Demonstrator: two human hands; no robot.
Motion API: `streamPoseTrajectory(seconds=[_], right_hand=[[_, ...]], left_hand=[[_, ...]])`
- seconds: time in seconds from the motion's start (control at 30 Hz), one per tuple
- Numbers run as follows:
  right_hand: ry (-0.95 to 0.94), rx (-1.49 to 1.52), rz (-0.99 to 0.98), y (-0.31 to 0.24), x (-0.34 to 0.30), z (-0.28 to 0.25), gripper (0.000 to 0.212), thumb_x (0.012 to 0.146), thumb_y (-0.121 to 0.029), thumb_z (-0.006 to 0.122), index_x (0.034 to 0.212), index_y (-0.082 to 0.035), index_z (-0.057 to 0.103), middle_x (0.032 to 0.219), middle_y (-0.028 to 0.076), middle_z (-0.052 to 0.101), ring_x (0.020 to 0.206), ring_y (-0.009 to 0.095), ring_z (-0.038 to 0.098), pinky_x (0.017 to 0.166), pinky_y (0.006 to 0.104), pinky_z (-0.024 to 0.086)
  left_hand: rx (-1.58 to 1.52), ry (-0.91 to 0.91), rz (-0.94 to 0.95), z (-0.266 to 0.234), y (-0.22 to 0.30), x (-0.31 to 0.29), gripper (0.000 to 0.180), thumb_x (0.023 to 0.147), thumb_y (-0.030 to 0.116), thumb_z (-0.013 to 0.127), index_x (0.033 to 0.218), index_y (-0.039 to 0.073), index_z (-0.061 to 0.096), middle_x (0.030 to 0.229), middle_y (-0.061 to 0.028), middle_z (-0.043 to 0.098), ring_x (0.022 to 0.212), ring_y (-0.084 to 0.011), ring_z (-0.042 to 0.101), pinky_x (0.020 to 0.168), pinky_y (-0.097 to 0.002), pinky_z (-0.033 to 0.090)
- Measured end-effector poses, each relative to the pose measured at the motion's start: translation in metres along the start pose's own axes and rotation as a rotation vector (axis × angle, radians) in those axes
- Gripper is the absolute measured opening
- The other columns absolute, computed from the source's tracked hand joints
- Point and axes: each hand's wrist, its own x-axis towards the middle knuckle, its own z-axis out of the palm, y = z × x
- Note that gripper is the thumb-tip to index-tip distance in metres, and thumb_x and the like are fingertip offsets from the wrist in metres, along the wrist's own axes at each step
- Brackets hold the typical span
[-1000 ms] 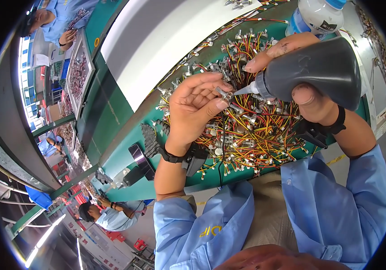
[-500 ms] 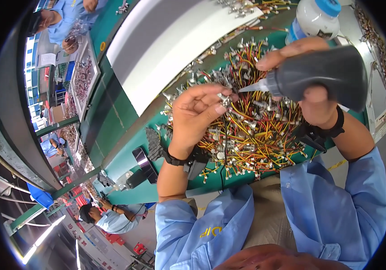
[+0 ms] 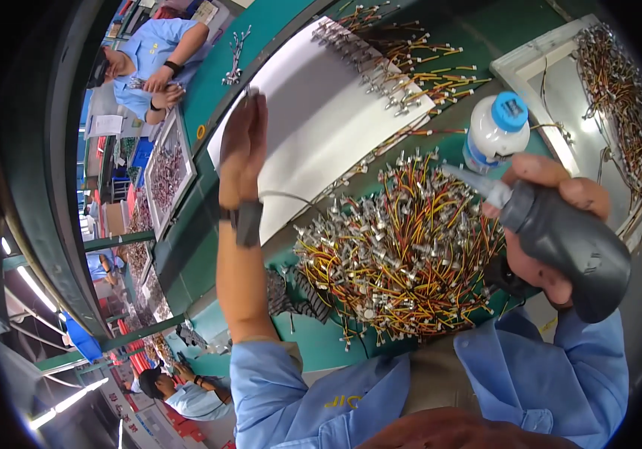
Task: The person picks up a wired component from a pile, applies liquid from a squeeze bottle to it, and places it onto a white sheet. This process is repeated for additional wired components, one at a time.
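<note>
My left hand [image 3: 244, 146] reaches out over the left end of a white sheet [image 3: 291, 97], its fingers together. A small metal part [image 3: 252, 91] shows at its fingertips, mostly hidden by them. My right hand [image 3: 534, 254] is wrapped round a dark grey squeeze bottle [image 3: 575, 243], whose pale tapered nozzle points up and left. Below the nozzle lies a large heap of metal-ended parts [image 3: 403, 254] with yellow, red and black wires. A row of similar wired parts [image 3: 399, 93] lies along the right end of the white sheet.
A white bottle with a blue cap [image 3: 500, 127] stands behind the squeeze bottle. At right, a pale-framed tray [image 3: 534, 63] holds more wired parts. Two co-workers [image 3: 152, 63] [image 3: 186, 393] sit at the left, beside trays and a green bench. Metal pieces [image 3: 236, 56] lie past the sheet.
My left hand has moved from above the heap, away from the nozzle, to the sheet's left end. My right hand has drawn the squeeze bottle back and tilted its nozzle upward.
</note>
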Motion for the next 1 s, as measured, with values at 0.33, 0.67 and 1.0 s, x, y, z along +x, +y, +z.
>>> streamPoseTrajectory(seconds=[0.33, 0.67, 1.0], right_hand=[[0.266, -0.058, 0.028, 0.023, -0.001, 0.024, 0.075, 0.072, -0.037, 0.077, 0.122, -0.002, 0.033, 0.119, 0.033, 0.047, 0.095, 0.036, 0.059, 0.075, 0.0389, 0.054], [-0.014, -0.222, 0.041, 0.015, 0.012, 0.004, 0.075, 0.069, -0.039, 0.079, 0.118, -0.002, 0.037, 0.11, 0.033, 0.055, 0.068, 0.029, 0.061, 0.054, 0.0337, 0.044], [0.095, -0.26, -0.001, 0.022, -0.008, 0.009, 0.077, 0.075, -0.045, 0.072, 0.13, -0.008, 0.032, 0.124, 0.032, 0.043, 0.1, 0.038, 0.055, 0.079, 0.0426, 0.051]], left_hand=[[0.729, -0.016, 0.215, 0.02, -0.071, 0.217, 0.024, 0.085, 0.015, 0.063, 0.104, 0.0, 0.063, 0.088, -0.003, 0.064, 0.078, -0.0086, 0.056, 0.067, -0.0194, 0.042], [0.995, 0.035, 0.44, 0.004, -0.104, 0.229, 0.022, 0.077, 0.014, 0.07, 0.095, 0.002, 0.069, 0.078, -0.0036, 0.066, 0.069, -0.0107, 0.058, 0.065, -0.0243, 0.047], [1.435, -0.176, 0.955, 0.006, -0.056, 0.177, 0.028, 0.072, 0.013, 0.073, 0.097, 0.003, 0.068, 0.092, -0.0072, 0.069, 0.088, -0.0188, 0.063, 0.08, -0.0305, 0.047]])
